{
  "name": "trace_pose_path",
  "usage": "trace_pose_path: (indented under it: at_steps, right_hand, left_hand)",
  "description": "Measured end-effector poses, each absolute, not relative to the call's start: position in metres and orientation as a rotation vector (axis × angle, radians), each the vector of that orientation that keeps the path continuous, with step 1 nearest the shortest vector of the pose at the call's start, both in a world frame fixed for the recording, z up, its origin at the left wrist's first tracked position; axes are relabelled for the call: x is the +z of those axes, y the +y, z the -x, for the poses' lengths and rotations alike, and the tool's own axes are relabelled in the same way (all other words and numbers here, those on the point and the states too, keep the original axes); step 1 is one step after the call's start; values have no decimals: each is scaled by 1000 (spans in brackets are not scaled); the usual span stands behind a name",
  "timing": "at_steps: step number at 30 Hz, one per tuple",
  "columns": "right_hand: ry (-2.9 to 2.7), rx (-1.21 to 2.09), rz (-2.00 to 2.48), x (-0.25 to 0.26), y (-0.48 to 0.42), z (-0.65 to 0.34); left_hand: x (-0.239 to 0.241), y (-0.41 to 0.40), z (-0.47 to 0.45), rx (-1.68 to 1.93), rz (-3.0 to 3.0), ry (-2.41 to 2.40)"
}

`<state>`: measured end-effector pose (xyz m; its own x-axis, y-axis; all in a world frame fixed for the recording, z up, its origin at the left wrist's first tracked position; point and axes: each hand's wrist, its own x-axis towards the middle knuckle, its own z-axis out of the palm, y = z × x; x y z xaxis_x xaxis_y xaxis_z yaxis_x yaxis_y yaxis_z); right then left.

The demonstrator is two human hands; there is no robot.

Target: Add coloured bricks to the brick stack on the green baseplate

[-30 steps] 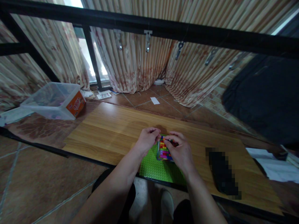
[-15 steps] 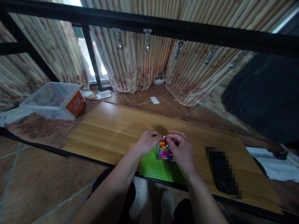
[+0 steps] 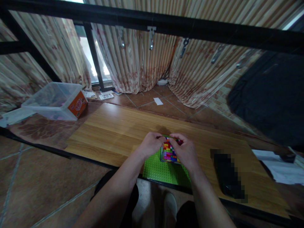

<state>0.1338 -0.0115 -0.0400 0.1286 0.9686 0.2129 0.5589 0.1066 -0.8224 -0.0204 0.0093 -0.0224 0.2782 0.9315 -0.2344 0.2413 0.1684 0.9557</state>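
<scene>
A low block of multicoloured toy bricks (image 3: pixel 169 154) rests on the green studded baseplate (image 3: pixel 161 172), near the front edge of the wooden table. My left hand (image 3: pixel 152 144) is closed, thumb and fingertips pressed together at the block's far left corner. Across from it, my right hand (image 3: pixel 186 150) closes over the far right part, its thumb on the top bricks and its fingers bent behind them. Both sets of fingertips nearly meet at the far edge. Any single small brick between them is hidden.
The wooden table (image 3: pixel 114 126) spans the middle. On its right lies a black, pixelated object (image 3: pixel 229 177). A clear plastic bin (image 3: pixel 54 104) with an orange label stands at the left. Papers (image 3: pixel 277 167) lie far right. A dark bar (image 3: pixel 166 23) with metal hooks crosses above.
My hands stay at the block's far edge, with only slight finger shifts. The whole view has moved a little; the bricks and baseplate sit as before.
</scene>
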Motion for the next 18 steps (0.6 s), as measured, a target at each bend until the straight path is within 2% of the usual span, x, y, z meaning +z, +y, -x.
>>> trace_pose_path:
  at_steps: [18]
  right_hand:
    - [-1624, 553, 1637, -36, -12, -130]
  left_hand:
    - [-24, 9, 19, 755, -1353, 1223]
